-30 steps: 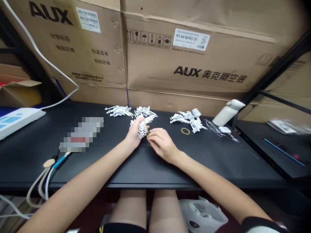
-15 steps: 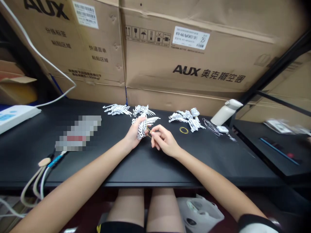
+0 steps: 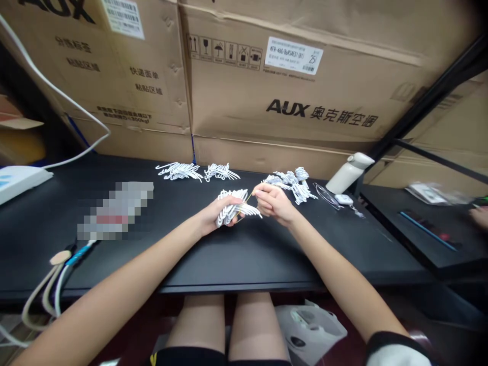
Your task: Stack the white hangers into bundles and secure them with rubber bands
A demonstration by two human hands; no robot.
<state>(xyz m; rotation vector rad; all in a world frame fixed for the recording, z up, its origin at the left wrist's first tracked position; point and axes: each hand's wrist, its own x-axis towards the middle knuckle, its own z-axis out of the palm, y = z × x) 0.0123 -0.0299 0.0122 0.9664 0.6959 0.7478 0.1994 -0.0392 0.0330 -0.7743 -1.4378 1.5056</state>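
Observation:
My left hand (image 3: 213, 216) grips a bundle of small white plastic hangers (image 3: 231, 206) above the black table (image 3: 236, 254), lying roughly sideways. A yellow rubber band (image 3: 246, 201) runs from the bundle to my right hand (image 3: 272, 202), which pinches it and pulls it taut up and to the right. Both hands are near the table's middle. Two more white hanger bundles (image 3: 179, 171) (image 3: 221, 172) lie behind my left hand, and a loose heap of hangers (image 3: 293, 182) lies just beyond my right hand.
Big AUX cardboard boxes (image 3: 282, 91) wall off the back. A white bottle (image 3: 346, 173) and a clear plastic piece (image 3: 327, 195) sit at right. A white device (image 3: 21, 180) with a cable is at far left. Another person's hand (image 3: 479, 216) shows at the right edge.
My left hand has tipped the hanger bundle from upright to sideways. My right hand has moved up and right, stretching the rubber band away from the bundle.

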